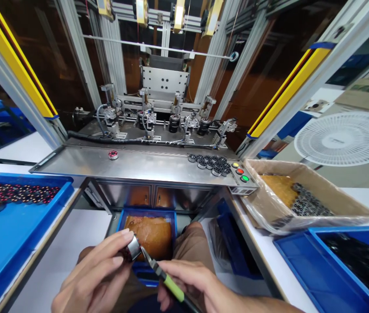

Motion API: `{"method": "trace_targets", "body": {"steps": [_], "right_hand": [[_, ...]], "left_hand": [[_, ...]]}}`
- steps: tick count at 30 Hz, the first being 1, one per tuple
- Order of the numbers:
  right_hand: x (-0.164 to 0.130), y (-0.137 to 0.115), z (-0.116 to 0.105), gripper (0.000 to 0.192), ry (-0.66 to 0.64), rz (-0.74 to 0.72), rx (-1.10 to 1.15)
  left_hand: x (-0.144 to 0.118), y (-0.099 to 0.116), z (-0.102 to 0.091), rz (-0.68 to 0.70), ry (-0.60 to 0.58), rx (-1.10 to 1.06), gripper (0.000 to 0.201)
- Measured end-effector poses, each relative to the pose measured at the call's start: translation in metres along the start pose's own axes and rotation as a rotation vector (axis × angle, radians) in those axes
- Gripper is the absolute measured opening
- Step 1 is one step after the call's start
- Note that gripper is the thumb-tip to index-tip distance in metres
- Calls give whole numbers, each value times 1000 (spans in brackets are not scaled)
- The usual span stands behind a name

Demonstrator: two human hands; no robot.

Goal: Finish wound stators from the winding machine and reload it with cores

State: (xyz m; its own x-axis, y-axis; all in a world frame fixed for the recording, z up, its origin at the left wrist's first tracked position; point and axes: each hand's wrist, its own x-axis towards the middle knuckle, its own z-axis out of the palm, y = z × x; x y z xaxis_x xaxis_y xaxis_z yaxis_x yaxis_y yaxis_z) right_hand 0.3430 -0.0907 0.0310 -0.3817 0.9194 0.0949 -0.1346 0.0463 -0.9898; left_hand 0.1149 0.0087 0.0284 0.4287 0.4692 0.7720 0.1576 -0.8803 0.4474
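In the head view, my left hand point(98, 271) grips a small wound motor stator point(134, 248) with a shiny metal rim, pinched between fingers and thumb. My fingers cover much of its side. My right hand point(197, 282) is closed around a pair of nippers point(173, 288) with green and black handles. Their pointed metal jaws reach the stator's right edge; whether they touch it or grip a wire I cannot tell. Below both hands, a blue bin point(173, 217) lined with brown paper sits between my knees.
A winding machine point(165, 117) stands ahead. On its metal shelf point(148, 167) lie one red-wound stator point(113, 155), several dark stator cores point(210, 163) and push buttons point(240, 171). A blue tray point(5, 252) of wound stators is left; a lined carton point(344, 208), blue bin point(302, 256) and fan point(341, 139) are right.
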Motion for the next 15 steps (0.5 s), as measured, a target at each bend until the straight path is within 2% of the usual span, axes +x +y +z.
{"method": "trace_targets", "body": {"steps": [4, 10, 15], "right_hand": [[-1, 2, 3, 69, 4, -19, 5], [-3, 3, 6, 67, 21, 27, 0], [-2, 2, 6, 64, 13, 60, 1]], "left_hand": [[-7, 1, 1, -30, 10, -89, 58], [-6, 2, 0, -28, 20, -94, 49], [-4, 2, 1, -32, 9, -85, 55]]}}
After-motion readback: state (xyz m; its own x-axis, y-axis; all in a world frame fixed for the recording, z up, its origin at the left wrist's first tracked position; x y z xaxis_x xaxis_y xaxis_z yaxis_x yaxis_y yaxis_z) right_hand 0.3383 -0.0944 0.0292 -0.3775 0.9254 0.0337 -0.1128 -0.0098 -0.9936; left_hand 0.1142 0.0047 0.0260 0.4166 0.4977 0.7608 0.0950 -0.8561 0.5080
